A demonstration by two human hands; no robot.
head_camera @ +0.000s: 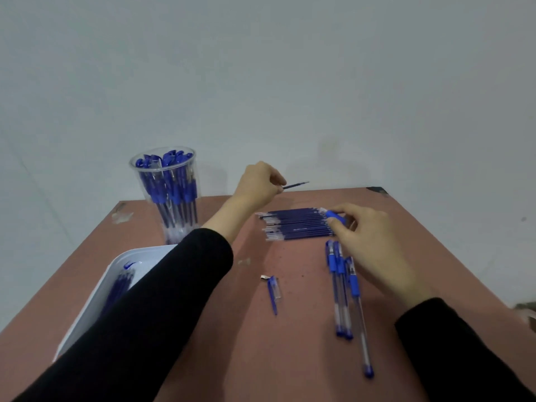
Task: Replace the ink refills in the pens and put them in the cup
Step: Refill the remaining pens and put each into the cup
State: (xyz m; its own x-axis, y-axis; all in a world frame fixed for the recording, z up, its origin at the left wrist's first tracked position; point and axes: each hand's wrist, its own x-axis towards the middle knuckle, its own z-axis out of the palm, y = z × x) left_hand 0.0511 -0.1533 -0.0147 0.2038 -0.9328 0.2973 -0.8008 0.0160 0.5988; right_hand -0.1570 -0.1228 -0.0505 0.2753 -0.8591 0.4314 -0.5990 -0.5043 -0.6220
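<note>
Two hands grip: our left hand [258,184] pinches one thin refill [296,185] at mid-frame, our right hand [368,245] pinches a blue pen piece [336,217] beside the row of refills [295,224], right of the cup [166,181], and we judge the refill light, bendy and slick, best pinched close to its tip.

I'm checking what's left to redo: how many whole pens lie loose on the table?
3, just nearer than the right hand: the left pen, the middle pen beside it, the right pen reaching nearest. The hand may hide others; the held pen isn't counted.
</note>
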